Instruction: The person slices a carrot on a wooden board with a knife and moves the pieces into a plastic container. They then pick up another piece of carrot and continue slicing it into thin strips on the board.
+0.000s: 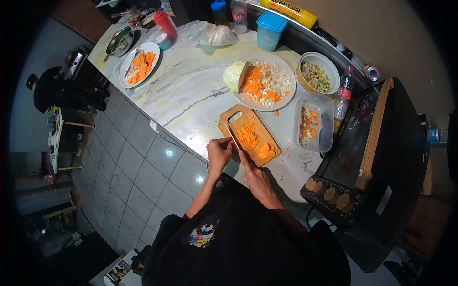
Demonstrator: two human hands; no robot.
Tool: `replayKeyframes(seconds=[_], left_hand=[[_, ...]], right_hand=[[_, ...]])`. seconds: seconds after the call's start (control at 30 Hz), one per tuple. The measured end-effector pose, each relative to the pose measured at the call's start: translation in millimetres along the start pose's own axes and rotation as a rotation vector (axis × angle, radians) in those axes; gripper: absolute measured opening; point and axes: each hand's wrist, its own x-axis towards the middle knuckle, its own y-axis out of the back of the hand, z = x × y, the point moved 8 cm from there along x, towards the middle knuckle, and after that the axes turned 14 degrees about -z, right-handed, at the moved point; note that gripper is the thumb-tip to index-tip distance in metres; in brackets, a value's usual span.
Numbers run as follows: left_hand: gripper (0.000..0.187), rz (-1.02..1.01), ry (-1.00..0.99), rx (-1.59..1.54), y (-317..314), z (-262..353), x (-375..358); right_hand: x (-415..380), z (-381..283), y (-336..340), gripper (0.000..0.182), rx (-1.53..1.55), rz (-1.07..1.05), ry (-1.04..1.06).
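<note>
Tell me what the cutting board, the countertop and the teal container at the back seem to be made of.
Cutting board: looks like wood, a tan matte surface with a handle slot. Countertop: likely polished marble or a marble-look stone, pale with grey and yellowish veins and glare. Teal container: probably plastic, uniform colour with a snap-on lid.

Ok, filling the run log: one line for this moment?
left hand at cutting board edge | right hand by carrot pieces | knife unclear

Yellow tube at the counter's back edge is showing dark lettering, too small to read. Clear bottle's red label is likewise showing illegible print.
</note>
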Motion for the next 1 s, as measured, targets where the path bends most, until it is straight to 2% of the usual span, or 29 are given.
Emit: replayKeyframes(seconds=[0.13, 0.2, 0.33, 0.43, 0.7, 1.0], left_hand=[[0.017, 0.054, -0.050, 0.017, 5.9, -4.0, 3.5], [0.019, 0.004, 0.081, -0.008, 4.7, -14.8, 6.2], [0.016, 0.015, 0.000, 0.013, 6.3, -7.1, 2.5], [0.016, -0.020, -0.044, -0.041, 1.6, -2.9, 1.3], [0.017, -0.052, 0.048, -0.022, -1.8, -7.3, 3.0], [0.017, 0.003, 0.062, -0.071, -1.9, -14.6, 0.1]], right_hand=[[-15.3, 0.4, -1.7, 0.086, -0.071, -0.011, -0.035], [-20.0, 2.0, 1.7, 0.084, -0.093, 0.035, -0.012], [-17.8, 7.1, 2.2, 0.083, -0.086, -0.005, -0.039], [-17.7, 6.9, 7.5, 0.082, -0.023, 0.031, -0.013], [-15.9, 6.0, 12.4, 0.080, 0.189, 0.021, 0.024], [-25.2, -1.2, 8.0, 0.082, 0.119, 0.063, 0.045]])
